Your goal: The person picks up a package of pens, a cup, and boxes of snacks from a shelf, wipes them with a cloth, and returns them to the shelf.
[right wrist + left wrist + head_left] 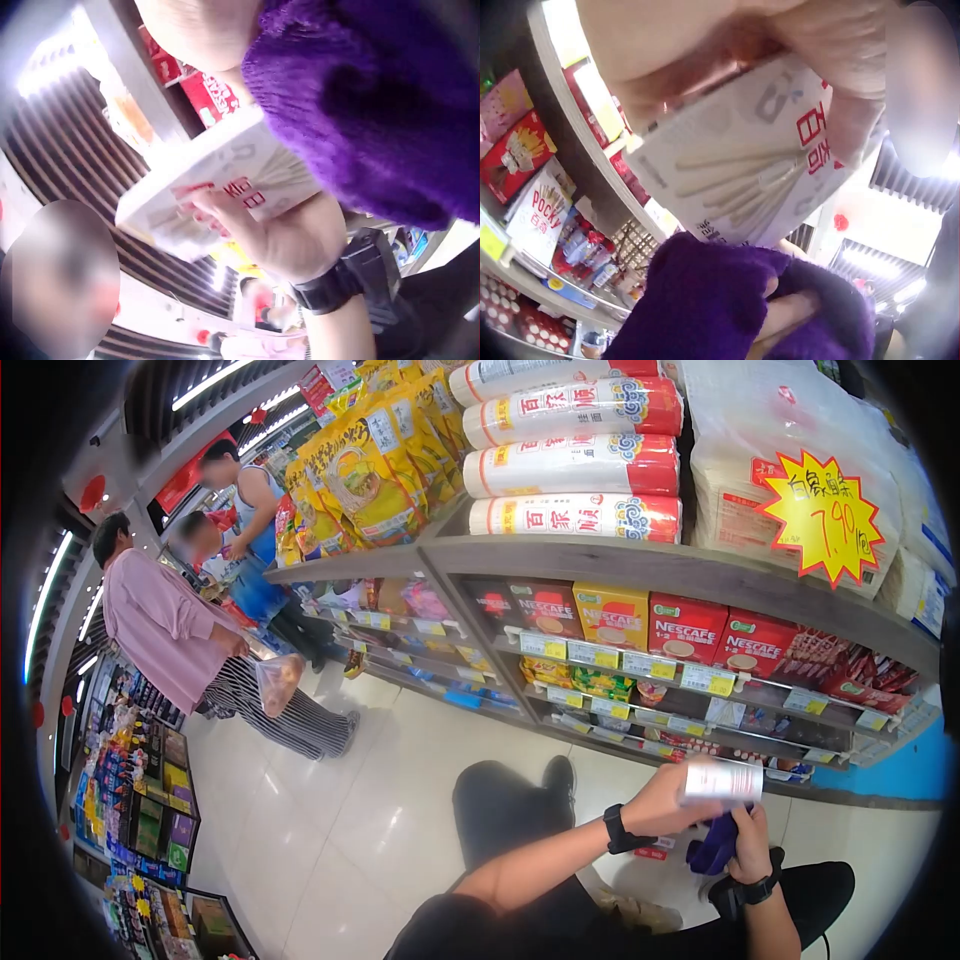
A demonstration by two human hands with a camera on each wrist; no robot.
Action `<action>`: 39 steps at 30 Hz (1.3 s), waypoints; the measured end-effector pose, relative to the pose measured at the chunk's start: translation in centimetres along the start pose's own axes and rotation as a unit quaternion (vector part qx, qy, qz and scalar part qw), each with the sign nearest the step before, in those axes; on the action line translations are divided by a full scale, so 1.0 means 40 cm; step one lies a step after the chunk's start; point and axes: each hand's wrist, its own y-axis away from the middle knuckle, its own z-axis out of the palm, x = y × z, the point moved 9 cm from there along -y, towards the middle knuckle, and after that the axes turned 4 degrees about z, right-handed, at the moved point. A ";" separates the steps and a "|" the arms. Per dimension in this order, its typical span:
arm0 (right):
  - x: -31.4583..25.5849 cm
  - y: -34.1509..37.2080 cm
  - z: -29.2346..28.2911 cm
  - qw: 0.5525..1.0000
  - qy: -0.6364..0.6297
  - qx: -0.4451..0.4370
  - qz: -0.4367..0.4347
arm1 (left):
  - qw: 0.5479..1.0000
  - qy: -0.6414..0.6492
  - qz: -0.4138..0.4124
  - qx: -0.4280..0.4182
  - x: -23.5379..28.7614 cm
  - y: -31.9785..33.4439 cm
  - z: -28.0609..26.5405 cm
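My left hand [655, 808] grips a white Pocky-style biscuit-stick box [724, 782] in front of the lower shelves. Red characters and pale sticks are printed on the box's face [735, 172] in the left wrist view. In the right wrist view the left thumb lies across that face. My right hand [750, 850] holds a fuzzy purple cloth [712, 847] just below the box. Two or so of its fingers show among the folds of the cloth [697, 300] in the left wrist view. The cloth overlaps the box's lower edge there.
Shelves ahead carry noodle packs [570, 465], yellow bags [370, 470] and Nescafe boxes [685, 628]. Another Pocky box [540, 217] stands on a shelf. A person in a pink top [165, 595] and two others are in the aisle at left. Below my hands is the tiled floor [340, 810].
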 end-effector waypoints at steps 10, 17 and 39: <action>-0.154 0.112 0.099 0.817 0.487 -0.044 -0.306 | 0.766 0.607 -0.212 0.020 -0.144 0.062 0.174; -0.110 0.139 0.239 0.633 0.663 -0.170 -0.361 | 0.787 0.571 -0.232 0.026 -0.214 0.132 0.178; -0.130 0.023 -0.040 0.974 0.168 0.081 -0.128 | 0.786 0.589 -0.160 0.096 -0.154 0.035 0.037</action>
